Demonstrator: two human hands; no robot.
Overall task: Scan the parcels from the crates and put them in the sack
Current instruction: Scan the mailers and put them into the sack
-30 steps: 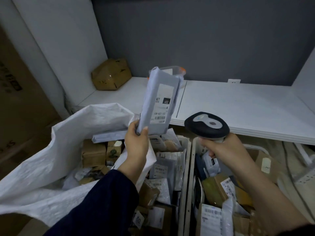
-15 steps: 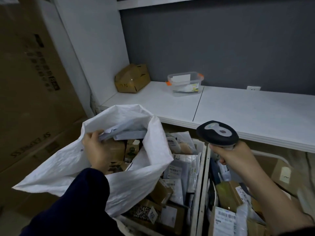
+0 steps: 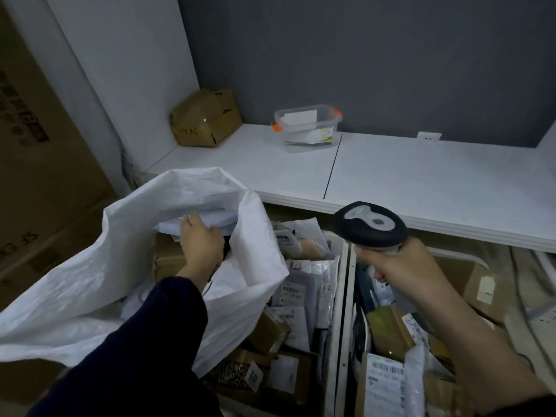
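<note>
Entry: pale parcel (image 3: 210,219), being set inside the open white sack (image 3: 90,281) under the left hand (image 3: 200,242); whether its grip is being closed on the parcel or merely laid over it cannot be told. Scanner (image 3: 371,225) is being gripped by the right hand (image 3: 400,266) above the crates (image 3: 338,296). Step judged: bagging. Next called for: parcel released, another drawn from a crate.

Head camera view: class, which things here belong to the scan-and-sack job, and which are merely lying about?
Job: sack, pale parcel held by left hand, scanner in right hand, left crate, right crate.
Lying about: battered cardboard box, clear plastic tub, wall socket, big cartons.
</note>
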